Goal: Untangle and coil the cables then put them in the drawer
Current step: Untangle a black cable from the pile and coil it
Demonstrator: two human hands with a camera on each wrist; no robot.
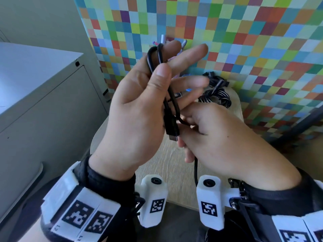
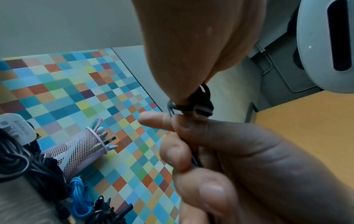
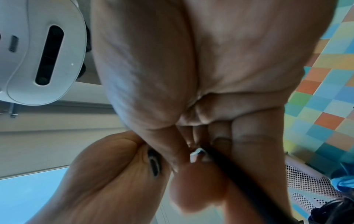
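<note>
Two hands work one thin, smooth black cable [image 1: 172, 105] above the pale wood-grain table [image 1: 167, 159]. Our left hand [image 1: 139, 109] is raised, thumb pressing the cable's doubled loops against the palm while the other fingers extend nearly straight toward 12 o'clock. Our right hand [image 1: 225, 137], at 3 o'clock of the left, has its fingers curled and pinches the same cable just beside its rectangular black plug [image 1: 172, 130]; a strand hangs down toward 6 o'clock.

Beyond the hands, at 1 o'clock, lies a heap of glossy black coiled cables [image 1: 216, 96] on the table. From the left wrist we count one blue cable [image 2: 81, 197] beside that heap and one white charger block [image 2: 16, 128]. One pink wire-mesh cylindrical cup [image 2: 80, 148] holds several pens. Behind stands a partition of small multicoloured squares [image 1: 244, 41]. At 9 o'clock sits one grey metal cabinet [image 1: 43, 95].
</note>
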